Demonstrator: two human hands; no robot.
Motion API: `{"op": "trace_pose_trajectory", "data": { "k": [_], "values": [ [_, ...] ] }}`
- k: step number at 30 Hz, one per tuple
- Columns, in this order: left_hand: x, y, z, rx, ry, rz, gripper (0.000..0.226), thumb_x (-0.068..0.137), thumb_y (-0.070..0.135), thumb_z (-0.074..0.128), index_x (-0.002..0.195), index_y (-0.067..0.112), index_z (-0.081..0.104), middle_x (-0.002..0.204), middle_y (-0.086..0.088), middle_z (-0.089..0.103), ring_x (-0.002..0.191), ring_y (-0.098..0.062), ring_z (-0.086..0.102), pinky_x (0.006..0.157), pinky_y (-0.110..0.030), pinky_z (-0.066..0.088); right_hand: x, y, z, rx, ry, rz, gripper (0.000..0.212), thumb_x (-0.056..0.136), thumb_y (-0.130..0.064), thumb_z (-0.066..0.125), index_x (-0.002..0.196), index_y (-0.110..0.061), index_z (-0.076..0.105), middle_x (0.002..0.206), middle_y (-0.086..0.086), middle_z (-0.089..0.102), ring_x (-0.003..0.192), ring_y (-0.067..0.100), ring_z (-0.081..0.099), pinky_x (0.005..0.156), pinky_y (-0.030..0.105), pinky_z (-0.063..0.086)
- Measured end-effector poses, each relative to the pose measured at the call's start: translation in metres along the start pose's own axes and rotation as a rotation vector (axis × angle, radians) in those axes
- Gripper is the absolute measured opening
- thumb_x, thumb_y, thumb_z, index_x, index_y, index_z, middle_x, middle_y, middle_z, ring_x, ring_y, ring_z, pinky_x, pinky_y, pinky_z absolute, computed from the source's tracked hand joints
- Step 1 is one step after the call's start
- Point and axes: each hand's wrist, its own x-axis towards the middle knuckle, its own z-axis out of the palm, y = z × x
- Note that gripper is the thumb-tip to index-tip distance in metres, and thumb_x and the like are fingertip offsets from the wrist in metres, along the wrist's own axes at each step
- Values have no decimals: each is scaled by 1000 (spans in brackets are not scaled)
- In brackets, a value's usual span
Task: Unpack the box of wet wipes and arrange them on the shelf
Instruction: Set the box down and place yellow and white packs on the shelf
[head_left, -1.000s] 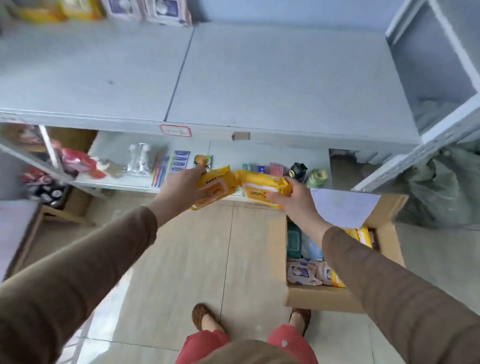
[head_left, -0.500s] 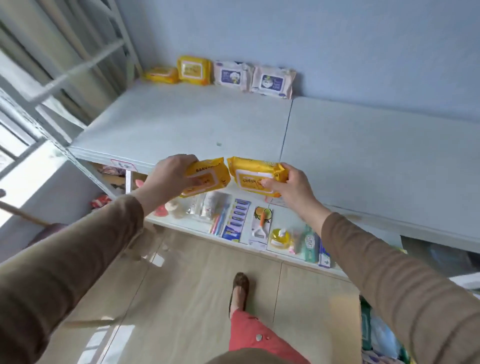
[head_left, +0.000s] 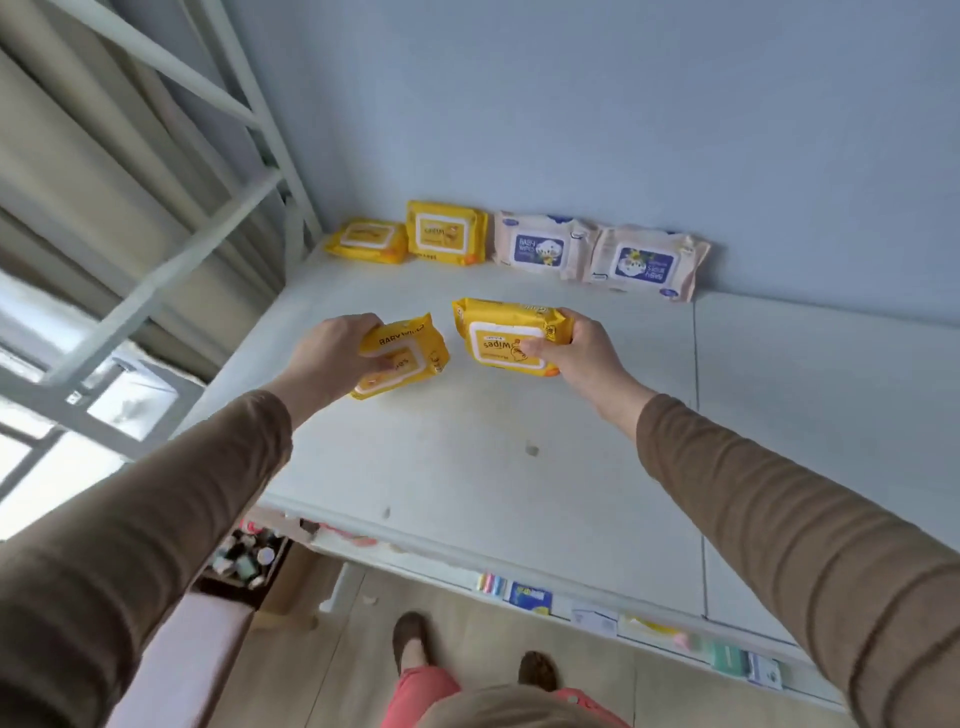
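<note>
My left hand grips a yellow wet-wipe pack over the white shelf top, tilted, its lower end close to the surface. My right hand holds a second yellow pack just to the right, thumb on its white lid. Against the blue back wall stand two yellow packs and two pale pink packs with blue labels. The cardboard box is out of view.
A white metal frame rises along the shelf's left side, with a window beyond. A lower shelf with small goods sticks out under the front edge. My feet stand on the wooden floor. A dark bin of small items sits lower left.
My view has swung up and left from the box to the shelf top. Both hands have carried their yellow packs forward, from in front of the shelf edge to over its middle.
</note>
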Motion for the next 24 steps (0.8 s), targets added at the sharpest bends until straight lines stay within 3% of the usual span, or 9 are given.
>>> {"op": "trace_pose_trajectory", "data": {
  "k": [5,13,15,18,20,24],
  "values": [
    [82,-47,-15,40,2,49,30,78,41,77,90,21,58,83,1,61,79,-26,58,66,-38,50,62,-17,40,61,42,30,29,76,-19,83,102,-24,70,104,2,75,97,22,72,87,46,59],
    [204,-95,-44,102,-123,152,36,78,44,77,86,21,51,83,1,57,84,-29,59,66,-34,43,130,-36,96,166,112,76,35,78,-5,80,103,-26,67,106,3,73,99,22,70,87,37,57],
    [228,-97,-48,86,-170,203,33,80,40,78,100,23,58,93,4,60,95,-26,61,73,-33,45,141,-37,101,175,121,91,35,78,-5,80,106,-22,67,108,5,72,99,23,69,84,34,57],
    [255,-99,-55,34,-254,274,56,84,29,77,135,24,55,116,7,57,112,-18,53,89,-30,41,156,-35,102,176,115,128,41,79,-6,80,116,-13,66,114,8,72,102,23,69,84,33,57],
    [275,-105,-54,102,-269,300,60,84,33,75,138,20,52,131,0,58,121,-25,52,98,-36,43,166,-33,102,154,97,145,45,78,-11,81,121,-11,66,116,7,72,104,23,69,86,35,57],
    [300,-112,-47,177,-257,366,64,80,37,77,135,15,51,131,-10,55,121,-31,48,98,-40,42,183,-29,104,171,109,161,42,81,-7,78,121,-9,66,115,9,72,104,23,69,82,30,55]
  ]
}}
